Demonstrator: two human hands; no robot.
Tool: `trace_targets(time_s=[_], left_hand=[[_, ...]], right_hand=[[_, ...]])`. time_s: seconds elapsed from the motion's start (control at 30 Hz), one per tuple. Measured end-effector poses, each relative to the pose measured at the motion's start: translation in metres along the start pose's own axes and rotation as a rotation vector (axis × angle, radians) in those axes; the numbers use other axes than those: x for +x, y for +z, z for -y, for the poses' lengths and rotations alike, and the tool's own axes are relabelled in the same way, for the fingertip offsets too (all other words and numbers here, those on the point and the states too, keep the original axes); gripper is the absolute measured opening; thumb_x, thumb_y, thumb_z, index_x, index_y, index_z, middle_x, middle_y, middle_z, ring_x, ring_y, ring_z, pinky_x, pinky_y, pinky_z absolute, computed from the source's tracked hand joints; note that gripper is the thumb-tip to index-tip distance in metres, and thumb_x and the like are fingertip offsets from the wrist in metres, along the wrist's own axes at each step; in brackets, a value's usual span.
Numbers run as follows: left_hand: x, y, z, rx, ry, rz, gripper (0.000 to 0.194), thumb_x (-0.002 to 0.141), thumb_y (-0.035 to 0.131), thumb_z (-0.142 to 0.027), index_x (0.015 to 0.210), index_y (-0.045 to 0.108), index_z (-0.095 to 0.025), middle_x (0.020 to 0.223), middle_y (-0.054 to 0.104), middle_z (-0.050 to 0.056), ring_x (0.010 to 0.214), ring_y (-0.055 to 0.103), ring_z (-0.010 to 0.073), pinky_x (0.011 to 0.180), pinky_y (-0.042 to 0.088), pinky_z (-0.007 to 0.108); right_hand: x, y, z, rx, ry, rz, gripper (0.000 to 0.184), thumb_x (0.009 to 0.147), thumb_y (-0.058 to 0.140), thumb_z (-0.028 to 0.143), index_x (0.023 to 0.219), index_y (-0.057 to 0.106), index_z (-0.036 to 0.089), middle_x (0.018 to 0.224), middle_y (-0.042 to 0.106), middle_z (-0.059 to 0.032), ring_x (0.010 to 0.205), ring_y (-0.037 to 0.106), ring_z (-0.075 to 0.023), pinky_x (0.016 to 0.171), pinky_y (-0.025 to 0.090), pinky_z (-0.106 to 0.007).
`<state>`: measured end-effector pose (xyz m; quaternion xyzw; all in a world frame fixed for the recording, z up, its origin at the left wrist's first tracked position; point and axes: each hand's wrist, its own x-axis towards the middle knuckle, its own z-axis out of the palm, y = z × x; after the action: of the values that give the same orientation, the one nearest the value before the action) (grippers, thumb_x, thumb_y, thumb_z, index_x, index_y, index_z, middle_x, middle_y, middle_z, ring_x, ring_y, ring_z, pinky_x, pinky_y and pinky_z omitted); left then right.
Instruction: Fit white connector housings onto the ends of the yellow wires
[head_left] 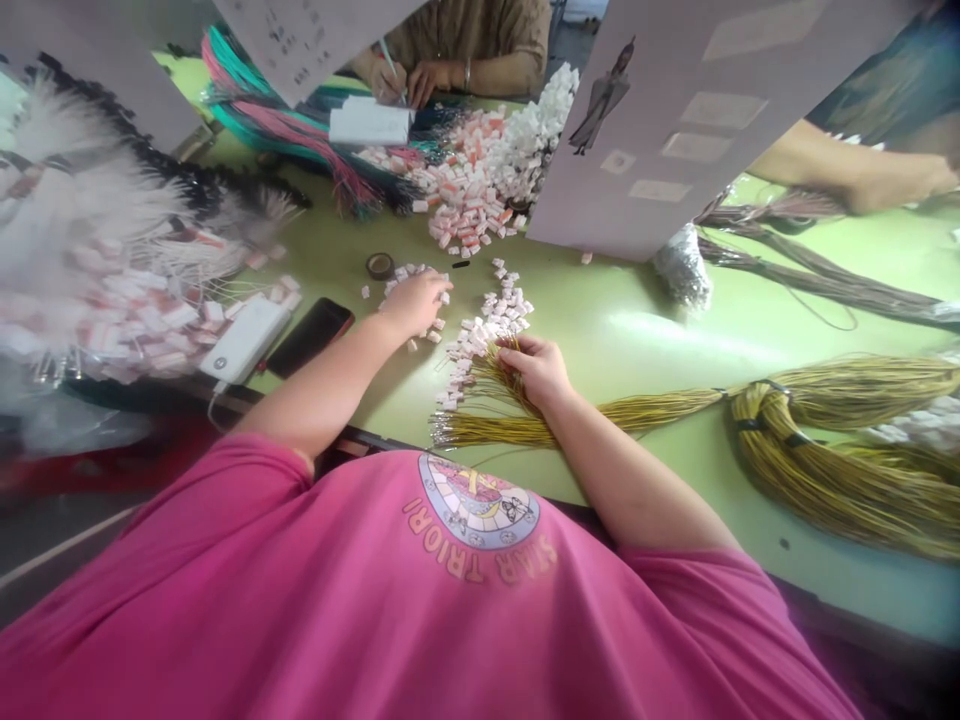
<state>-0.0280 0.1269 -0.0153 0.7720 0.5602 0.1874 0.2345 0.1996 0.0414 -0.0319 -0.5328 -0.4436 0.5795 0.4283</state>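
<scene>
My left hand (420,302) reaches over a small heap of white connector housings (431,336). Its fingers are drawn together, with one white housing close to the fingertips; whether they grip it I cannot make out. In a pinch, my right hand (537,368) holds several thin yellow wires (511,382) near their ends. White housings (504,312) lie in a cluster just beyond those wires, and some appear to sit on the wire ends. Below the right hand runs a yellow wire bundle (495,429) with bare metal terminals at its left end.
A tape roll (379,266), a phone (310,338) and a white power bank (247,336) lie left. Bigger housing piles (472,185) sit behind. Coiled yellow wire (780,430) fills the right. A white partition (645,120) stands ahead; a co-worker's hands (409,82) write beyond it.
</scene>
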Motion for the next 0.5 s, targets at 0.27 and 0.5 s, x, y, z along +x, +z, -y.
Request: trace_targets(time_s=[0.27,0.5], left_hand=[[0.019,0.002,-0.004,-0.121,0.053,0.015,0.008,0.077,0.062,-0.018,0.08,0.068,-0.016,0.093,0.062,0.009,0.099,0.054,0.0234,0.093,0.039,0.035],[-0.041,-0.009,-0.07,-0.934,-0.216,0.328,0.006,0.085,0.053,-0.014,0.089,0.058,-0.012,0.077,0.062,0.006,0.062,0.059,0.0115,0.058,0.047,0.026]], right_hand=[[-0.001,0.002,0.003,-0.005,-0.028,0.033,0.011,0.062,0.06,0.027,0.064,0.062,0.016,0.051,0.053,0.0025,0.048,0.041,-0.0085,0.048,0.032,-0.024],[-0.002,0.003,-0.001,-0.041,0.001,0.022,0.013,0.06,0.063,0.028,0.061,0.057,0.017,0.043,0.042,0.0062,0.041,0.032,-0.0069,0.042,0.022,-0.023]])
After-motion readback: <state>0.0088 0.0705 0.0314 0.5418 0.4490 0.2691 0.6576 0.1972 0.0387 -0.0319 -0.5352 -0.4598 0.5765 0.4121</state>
